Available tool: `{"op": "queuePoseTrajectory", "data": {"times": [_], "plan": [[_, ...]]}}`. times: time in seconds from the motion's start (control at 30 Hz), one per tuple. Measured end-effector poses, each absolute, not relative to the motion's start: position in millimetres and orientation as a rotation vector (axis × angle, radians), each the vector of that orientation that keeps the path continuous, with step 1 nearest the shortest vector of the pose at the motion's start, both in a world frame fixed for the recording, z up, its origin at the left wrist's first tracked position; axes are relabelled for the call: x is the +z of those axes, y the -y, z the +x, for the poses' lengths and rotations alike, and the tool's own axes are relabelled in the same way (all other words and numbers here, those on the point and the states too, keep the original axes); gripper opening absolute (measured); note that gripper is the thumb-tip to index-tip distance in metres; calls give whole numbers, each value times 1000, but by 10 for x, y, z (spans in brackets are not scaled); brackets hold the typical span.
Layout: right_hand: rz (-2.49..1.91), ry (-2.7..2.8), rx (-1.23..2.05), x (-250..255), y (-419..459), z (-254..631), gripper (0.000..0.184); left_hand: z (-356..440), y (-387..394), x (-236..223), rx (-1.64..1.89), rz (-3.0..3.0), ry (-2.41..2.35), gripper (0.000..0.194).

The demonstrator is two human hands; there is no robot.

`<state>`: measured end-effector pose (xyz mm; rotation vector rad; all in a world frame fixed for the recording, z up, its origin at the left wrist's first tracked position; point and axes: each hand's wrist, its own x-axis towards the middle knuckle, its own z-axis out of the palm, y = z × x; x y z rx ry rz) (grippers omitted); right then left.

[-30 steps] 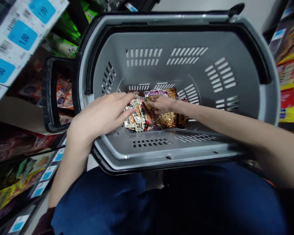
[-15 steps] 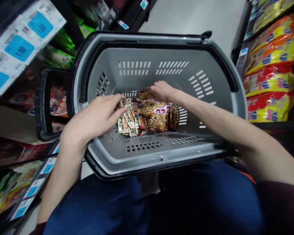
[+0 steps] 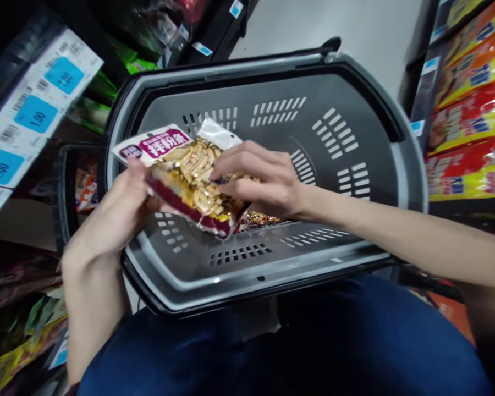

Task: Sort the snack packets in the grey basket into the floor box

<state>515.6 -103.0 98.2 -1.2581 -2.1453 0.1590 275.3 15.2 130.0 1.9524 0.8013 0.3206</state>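
Above the grey shopping basket (image 3: 338, 91) are shiny snack packets (image 3: 181, 176), with a white-and-purple header and golden strips of food showing through clear film. Two appear to overlap, a second white top (image 3: 218, 133) rising behind the first. My left hand (image 3: 111, 214) grips the near packet by its left edge, thumb on its front. My right hand (image 3: 264, 179) is closed over the packets' right side with bent fingers; its grip is partly hidden. Below, on the basket floor, more packets (image 3: 264, 219) show only in part, hidden behind my hand and the held ones.
At left, a shelf edge carries blue price tags (image 3: 36, 114), with bagged goods below. Red and yellow bags (image 3: 470, 170) fill the shelf at right. The grey floor (image 3: 289, 25) shows beyond the basket. My knees in blue trousers (image 3: 334, 330) are just below its near rim.
Both hands have come up from the basket floor, bringing the purple-topped packets toward the left rim. My left hand now holds on at their left edge. The view has shifted slightly.
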Motion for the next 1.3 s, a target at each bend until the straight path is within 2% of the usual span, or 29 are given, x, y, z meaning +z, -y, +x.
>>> {"op": "queuePoseTrajectory", "data": {"times": [0.17, 0.33, 0.47, 0.53, 0.63, 0.73, 0.8, 0.9, 1.1, 1.3], "plan": [[-1091, 2256, 172, 914, 1026, 5089, 33, 2744, -120, 1417, 450, 1815, -808, 75], [-1119, 2339, 150, 948, 1042, 5102, 42, 2785, -131, 1398, 678, 1746, -758, 60], [-1204, 2353, 227, 957, 1028, 5084, 31, 2801, -111, 1365, 781, 1852, -773, 60], [-1312, 2326, 404, 930, 1024, 5070, 34, 2795, -100, 1357, 829, 1880, -764, 62], [-1408, 2056, 907, 850, 1031, 5042, 41, 2776, -94, 1356, 867, 1853, -738, 65], [-1167, 1518, 1395, 789, 1044, 4990, 44, 2757, -103, 1365, 800, 1842, -742, 61], [-1035, 1213, 1514, 786, 1048, 4951, 39, 2750, -113, 1369, 713, 1880, -764, 57], [-1074, 984, 1458, 819, 1042, 4919, 33, 2745, -126, 1367, 685, 1876, -763, 52], [-1218, 1065, 1108, 853, 988, 5000, 33, 2739, -157, 1311, 684, 1866, -749, 50], [-1133, 588, 1085, 808, 929, 5186, 24, 2758, -271, 1073, 904, 1791, -659, 56]]}}
